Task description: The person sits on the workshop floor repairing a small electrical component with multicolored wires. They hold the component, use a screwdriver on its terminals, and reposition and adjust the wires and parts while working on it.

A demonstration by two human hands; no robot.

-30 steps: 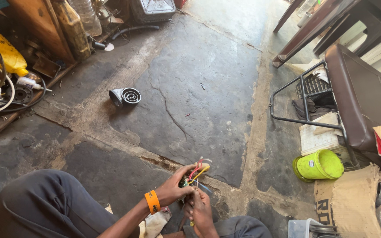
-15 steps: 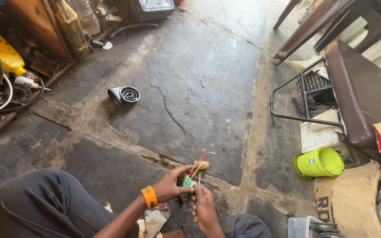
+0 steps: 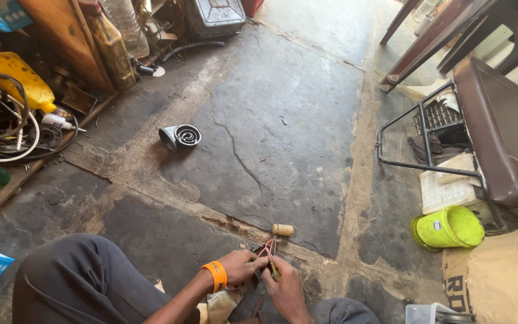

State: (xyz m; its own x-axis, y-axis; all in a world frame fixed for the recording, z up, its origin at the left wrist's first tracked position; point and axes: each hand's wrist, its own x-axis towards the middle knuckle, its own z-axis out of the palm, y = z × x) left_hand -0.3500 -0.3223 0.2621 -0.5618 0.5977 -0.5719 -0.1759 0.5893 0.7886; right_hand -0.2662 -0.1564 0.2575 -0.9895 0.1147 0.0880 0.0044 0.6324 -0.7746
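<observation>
My left hand (image 3: 242,266), with an orange wristband, pinches a small dark part with thin red wires (image 3: 267,251) sticking out of it. My right hand (image 3: 284,284) grips a thin tool whose tip meets the wires. Both hands are low in the head view, just above my knees. A small tan cylinder (image 3: 282,229) lies on the floor just beyond the hands. What the wired part is exactly stays hidden by my fingers.
A grey round horn-like part (image 3: 180,136) lies on the cracked concrete floor. Yellow jug (image 3: 22,83), cables and bottles crowd the left. A brown stool with metal frame (image 3: 491,126), a lime green tub (image 3: 448,227) and cardboard stand on the right.
The hands have sunk a little lower in view and the wires now stand upright between them. The camera has tilted slightly.
</observation>
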